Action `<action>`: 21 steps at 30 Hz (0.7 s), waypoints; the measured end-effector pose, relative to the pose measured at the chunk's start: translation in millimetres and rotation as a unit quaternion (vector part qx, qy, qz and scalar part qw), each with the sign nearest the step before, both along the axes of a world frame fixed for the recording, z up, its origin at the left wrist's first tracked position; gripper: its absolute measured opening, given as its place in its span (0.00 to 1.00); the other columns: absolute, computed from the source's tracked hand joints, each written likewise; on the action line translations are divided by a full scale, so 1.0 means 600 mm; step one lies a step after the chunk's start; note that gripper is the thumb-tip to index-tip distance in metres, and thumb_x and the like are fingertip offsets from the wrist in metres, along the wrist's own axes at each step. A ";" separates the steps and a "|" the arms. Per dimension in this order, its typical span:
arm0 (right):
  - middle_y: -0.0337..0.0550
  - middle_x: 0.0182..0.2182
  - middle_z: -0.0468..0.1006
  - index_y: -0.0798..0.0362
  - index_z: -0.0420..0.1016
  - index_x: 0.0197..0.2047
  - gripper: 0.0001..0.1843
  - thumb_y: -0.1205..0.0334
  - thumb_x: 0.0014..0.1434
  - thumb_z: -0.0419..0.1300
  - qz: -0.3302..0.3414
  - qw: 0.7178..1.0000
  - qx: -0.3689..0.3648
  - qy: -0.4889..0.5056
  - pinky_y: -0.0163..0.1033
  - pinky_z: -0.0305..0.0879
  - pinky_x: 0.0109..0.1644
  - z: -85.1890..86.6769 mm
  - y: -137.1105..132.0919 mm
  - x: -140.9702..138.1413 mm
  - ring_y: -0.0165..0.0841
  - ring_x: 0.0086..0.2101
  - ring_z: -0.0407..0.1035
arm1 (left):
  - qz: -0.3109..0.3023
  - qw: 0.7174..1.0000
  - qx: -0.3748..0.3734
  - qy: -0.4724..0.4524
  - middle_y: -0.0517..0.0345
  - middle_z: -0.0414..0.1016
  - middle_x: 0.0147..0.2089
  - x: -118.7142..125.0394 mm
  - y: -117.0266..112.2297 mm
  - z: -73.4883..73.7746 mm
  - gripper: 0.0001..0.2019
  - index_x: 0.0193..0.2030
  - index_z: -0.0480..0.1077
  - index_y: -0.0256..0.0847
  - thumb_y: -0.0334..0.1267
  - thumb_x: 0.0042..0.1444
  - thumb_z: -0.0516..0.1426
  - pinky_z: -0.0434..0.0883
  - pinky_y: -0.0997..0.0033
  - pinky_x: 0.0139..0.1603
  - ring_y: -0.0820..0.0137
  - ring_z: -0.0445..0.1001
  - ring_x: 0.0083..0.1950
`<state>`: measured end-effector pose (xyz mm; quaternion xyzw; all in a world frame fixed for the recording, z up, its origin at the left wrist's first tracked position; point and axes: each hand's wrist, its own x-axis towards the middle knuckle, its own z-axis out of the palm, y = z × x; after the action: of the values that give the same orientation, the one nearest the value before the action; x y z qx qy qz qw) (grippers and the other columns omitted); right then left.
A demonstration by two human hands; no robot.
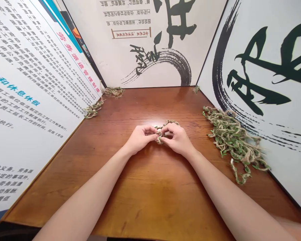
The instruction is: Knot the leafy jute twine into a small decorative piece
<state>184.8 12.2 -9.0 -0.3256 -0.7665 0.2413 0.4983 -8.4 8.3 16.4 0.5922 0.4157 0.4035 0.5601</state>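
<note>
Both my hands meet over the middle of the wooden table (150, 180), working on a strand of leafy jute twine (159, 140). The twine is tan cord with small green leaves, bunched between my fingertips. My left hand (141, 138) pinches it from the left, thumb and forefinger together. From the other side my right hand (177, 138) pinches the same strand, and some of it shows behind that hand. My fingers cover part of the bunch, so its exact shape is hidden.
A large heap of leafy twine (237, 139) lies on the right, against the right panel (286, 127). Smaller pieces (93, 109) lie along the left panel (27, 127), with another bundle (114, 91) in the far left corner. A printed panel (155, 70) closes off the back.
</note>
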 end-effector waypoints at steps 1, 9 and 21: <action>0.40 0.31 0.79 0.53 0.75 0.32 0.05 0.67 0.56 0.68 0.010 1.000 -0.008 0.012 0.42 0.65 0.45 0.000 0.000 0.000 0.33 0.33 0.71 | -0.008 1.000 -0.002 0.002 0.50 0.82 0.35 -0.002 0.001 0.000 0.16 0.36 0.76 0.33 0.43 0.46 0.70 0.74 0.67 0.46 0.67 0.80 0.37; 0.41 0.29 0.77 0.53 0.71 0.31 0.07 0.63 0.58 0.65 0.017 0.998 -0.058 0.033 0.39 0.67 0.39 -0.003 0.000 -0.001 0.32 0.31 0.71 | -0.047 0.999 0.024 0.008 0.52 0.80 0.37 -0.008 0.001 0.001 0.17 0.39 0.75 0.34 0.45 0.50 0.69 0.70 0.71 0.41 0.69 0.76 0.38; 0.43 0.32 0.78 0.54 0.73 0.34 0.03 0.67 0.54 0.64 0.019 0.998 -0.049 0.033 0.37 0.70 0.37 -0.002 -0.001 0.002 0.33 0.34 0.73 | -0.029 0.997 0.032 0.060 0.52 0.78 0.37 -0.005 0.004 -0.010 0.21 0.36 0.72 0.34 0.48 0.46 0.72 0.70 0.68 0.42 0.68 0.75 0.38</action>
<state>186.0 11.4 -10.0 -0.3273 -0.7425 0.2988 0.5023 -11.5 10.6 10.7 0.6446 0.4179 0.3646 0.5262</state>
